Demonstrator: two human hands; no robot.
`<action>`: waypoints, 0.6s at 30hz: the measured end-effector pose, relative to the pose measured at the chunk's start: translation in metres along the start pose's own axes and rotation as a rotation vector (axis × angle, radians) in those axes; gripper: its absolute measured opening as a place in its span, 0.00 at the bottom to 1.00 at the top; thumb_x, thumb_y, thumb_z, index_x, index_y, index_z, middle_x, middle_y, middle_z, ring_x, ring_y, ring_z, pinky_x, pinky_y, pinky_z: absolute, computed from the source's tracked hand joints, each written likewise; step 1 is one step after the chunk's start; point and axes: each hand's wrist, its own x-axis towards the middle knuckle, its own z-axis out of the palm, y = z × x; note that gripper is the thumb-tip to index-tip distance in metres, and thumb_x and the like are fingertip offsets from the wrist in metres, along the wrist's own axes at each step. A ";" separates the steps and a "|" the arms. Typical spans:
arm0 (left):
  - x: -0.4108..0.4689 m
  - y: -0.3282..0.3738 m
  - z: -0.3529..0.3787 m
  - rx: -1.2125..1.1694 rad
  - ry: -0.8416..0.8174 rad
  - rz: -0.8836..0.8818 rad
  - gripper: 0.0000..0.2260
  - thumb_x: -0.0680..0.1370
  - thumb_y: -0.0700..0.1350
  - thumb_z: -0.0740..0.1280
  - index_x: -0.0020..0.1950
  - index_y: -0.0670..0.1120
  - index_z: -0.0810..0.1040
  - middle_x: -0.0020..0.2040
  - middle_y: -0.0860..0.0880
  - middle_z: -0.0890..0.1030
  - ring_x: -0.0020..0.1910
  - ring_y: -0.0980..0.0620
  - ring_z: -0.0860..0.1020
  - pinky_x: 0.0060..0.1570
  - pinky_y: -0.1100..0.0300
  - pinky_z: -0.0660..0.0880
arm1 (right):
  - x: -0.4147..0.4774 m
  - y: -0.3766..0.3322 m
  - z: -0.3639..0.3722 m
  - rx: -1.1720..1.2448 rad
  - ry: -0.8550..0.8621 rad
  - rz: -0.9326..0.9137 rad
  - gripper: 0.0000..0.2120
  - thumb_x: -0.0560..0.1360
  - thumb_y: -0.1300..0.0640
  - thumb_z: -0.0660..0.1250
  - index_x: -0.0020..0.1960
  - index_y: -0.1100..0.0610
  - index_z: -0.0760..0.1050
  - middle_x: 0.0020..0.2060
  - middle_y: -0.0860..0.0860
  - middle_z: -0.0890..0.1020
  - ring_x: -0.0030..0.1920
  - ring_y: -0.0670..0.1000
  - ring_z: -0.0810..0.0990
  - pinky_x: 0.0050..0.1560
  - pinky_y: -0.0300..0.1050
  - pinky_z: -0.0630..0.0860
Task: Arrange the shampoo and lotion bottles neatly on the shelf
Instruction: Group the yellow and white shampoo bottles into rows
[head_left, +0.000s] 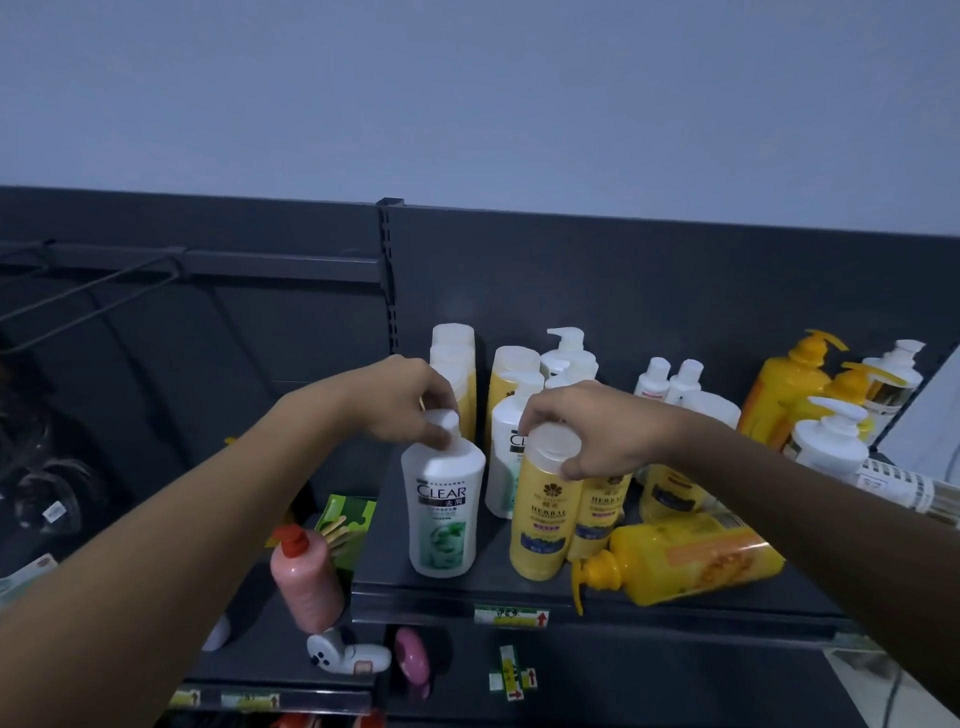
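Reaching in from both sides, two bare arms meet at the front of a dark metal shelf (467, 584). The left hand (410, 400) pinches the white cap of a white CLEAR shampoo bottle (444, 512), which stands upright near the front edge. The right hand (597, 428) grips the cap of a yellow HERBAL bottle (543, 519), standing just beside the white one. The fingers hide most of both caps.

A second yellow HERBAL bottle (600, 512) stands right behind it, partly hidden. Another white bottle (506, 462) stands between the hands, its label mostly covered. A big yellow pump bottle (685, 564) lies on its side at the front, pump pointing left. All the bottles look like smooth, shiny plastic.

Farther back stand tall bottles with white caps (454, 364), white pump bottles (566, 353) and two small white bottles (667, 379). On the right are orange-yellow pump bottles (789, 384) and a round white pump bottle (828, 436); the right arm cuts some off.

Lower left, a pink bottle with a red pump (306, 577) leans over. The dark things at far left are too dim to make out.
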 end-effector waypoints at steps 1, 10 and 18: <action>0.001 -0.001 -0.001 -0.003 -0.027 0.000 0.15 0.74 0.55 0.75 0.59 0.54 0.84 0.49 0.57 0.81 0.51 0.54 0.79 0.54 0.56 0.77 | 0.000 0.001 0.001 0.015 0.001 -0.002 0.27 0.71 0.58 0.78 0.68 0.48 0.75 0.64 0.43 0.79 0.65 0.46 0.75 0.63 0.43 0.75; 0.011 0.006 -0.005 0.130 -0.096 -0.003 0.13 0.71 0.59 0.77 0.49 0.54 0.83 0.44 0.56 0.82 0.44 0.55 0.80 0.45 0.55 0.79 | 0.005 0.006 0.014 -0.026 0.050 0.076 0.33 0.69 0.46 0.79 0.71 0.48 0.73 0.62 0.49 0.80 0.63 0.52 0.76 0.62 0.52 0.77; -0.026 0.003 -0.048 0.198 -0.047 0.019 0.12 0.69 0.60 0.77 0.49 0.57 0.87 0.42 0.59 0.86 0.44 0.59 0.83 0.51 0.53 0.82 | 0.036 -0.014 0.019 0.106 0.142 0.007 0.29 0.67 0.45 0.81 0.66 0.49 0.79 0.58 0.45 0.84 0.59 0.48 0.79 0.57 0.49 0.80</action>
